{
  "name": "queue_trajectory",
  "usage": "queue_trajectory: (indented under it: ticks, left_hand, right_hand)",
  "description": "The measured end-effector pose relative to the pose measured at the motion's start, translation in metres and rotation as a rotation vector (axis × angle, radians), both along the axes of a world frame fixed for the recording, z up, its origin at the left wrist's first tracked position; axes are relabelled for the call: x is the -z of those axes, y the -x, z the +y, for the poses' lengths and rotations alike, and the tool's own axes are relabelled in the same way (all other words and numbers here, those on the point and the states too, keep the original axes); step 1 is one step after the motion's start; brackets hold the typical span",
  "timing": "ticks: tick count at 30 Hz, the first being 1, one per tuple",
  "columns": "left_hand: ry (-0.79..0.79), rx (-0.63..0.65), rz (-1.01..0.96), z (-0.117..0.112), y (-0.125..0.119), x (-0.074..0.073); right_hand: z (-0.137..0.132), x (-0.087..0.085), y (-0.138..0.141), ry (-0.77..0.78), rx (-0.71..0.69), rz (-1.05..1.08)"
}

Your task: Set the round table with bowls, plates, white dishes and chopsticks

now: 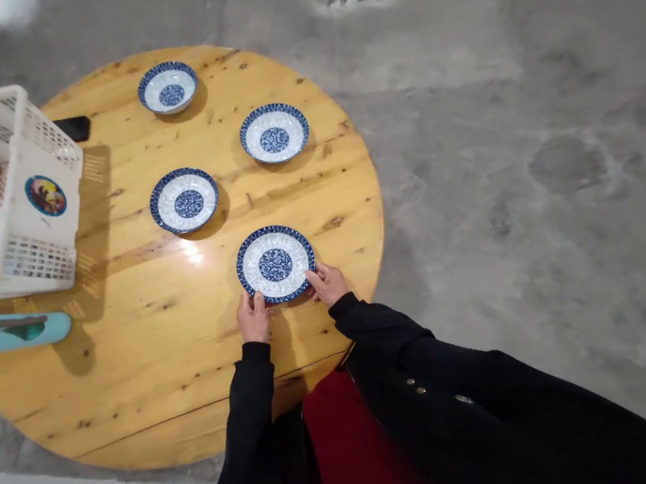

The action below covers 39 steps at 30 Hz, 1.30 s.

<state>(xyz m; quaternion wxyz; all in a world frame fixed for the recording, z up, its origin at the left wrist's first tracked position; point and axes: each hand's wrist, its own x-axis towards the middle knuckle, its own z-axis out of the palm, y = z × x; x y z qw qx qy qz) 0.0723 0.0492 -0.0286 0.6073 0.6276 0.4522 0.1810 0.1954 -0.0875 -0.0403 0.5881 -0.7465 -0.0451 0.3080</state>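
A blue-and-white patterned plate (pixel 275 264) is at the near right part of the round wooden table. My left hand (pixel 253 318) grips its near left rim, thumb on top. On the near right rim, my right hand (pixel 327 282) pinches it the same way. Whether the plate touches the table or is slightly raised, I cannot tell. Three matching dishes lie farther off: one dish (pixel 189 200) to the left, another dish (pixel 274 134) beyond the held plate, and a third dish (pixel 167 88) near the far edge.
The round wooden table (pixel 153 364) carries a white plastic basket (pixel 47 226) at the left, with dishes and a wooden piece inside. Behind the basket lies a black phone (pixel 74 129). A light-blue long object (pixel 50 326) reaches over the table's left side. Grey concrete floor (pixel 494 127) surrounds the table.
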Motion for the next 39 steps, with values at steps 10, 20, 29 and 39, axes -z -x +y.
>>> queue_trajectory:
  ticks: [10, 20, 29, 39]
  left_hand:
    - [0.091, 0.103, 0.0, 0.012, 0.001, 0.002]
    - [0.081, 0.172, 0.0, 0.018, 0.009, 0.005]
    - [0.095, 0.236, -0.012, 0.023, 0.006, 0.003]
    - [0.083, 0.281, -0.002, 0.025, 0.003, -0.001]
  right_hand:
    - [0.004, 0.004, 0.008, 0.049, 0.127, -0.065]
    - [0.001, 0.009, 0.017, 0.136, 0.143, -0.147]
    - [-0.017, 0.007, 0.022, -0.117, 0.355, 0.075]
    - [-0.05, 0.011, 0.026, -0.069, 0.567, 0.107]
